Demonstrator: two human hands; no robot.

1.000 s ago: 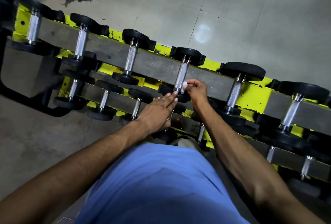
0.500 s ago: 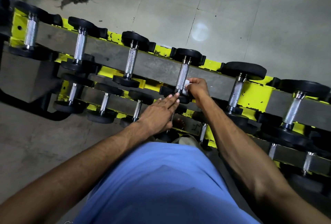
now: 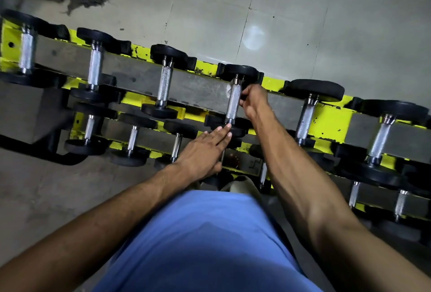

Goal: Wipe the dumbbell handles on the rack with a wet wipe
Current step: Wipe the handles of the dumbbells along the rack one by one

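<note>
- Dumbbell handle (image 3: 234,102), knurled chrome, lies in the top row of the rack (image 3: 333,116), under the right hand's (image 3: 253,100) fingers and just beyond the left hand's (image 3: 203,151) fingertips (image 3: 227,126).
- Right hand curls its fingers round the far end of that handle, gripping the wet wipe (image 3: 229,88) against the metal. A white corner peeks out on the side of the bar away from the palm. Wrapping round probably lets one stroke clean the bar's whole girth.
- Left hand lies flat, fingers straight and holding nothing, with its tips touching the black head (image 3: 235,132) at the dumbbell's near end. This likely stops it rolling in its cradle during rubbing.
- Most of the wipe is hidden behind the bar and inside the fingers, so how far it wraps cannot be told.
- Which fingers actually clamp it is hard to make out.
- Lower rack rows beneath both wrists are partly covered by the forearms and the blue shirt (image 3: 198,233), and the outermost dumbbells are cut off by the frame.
</note>
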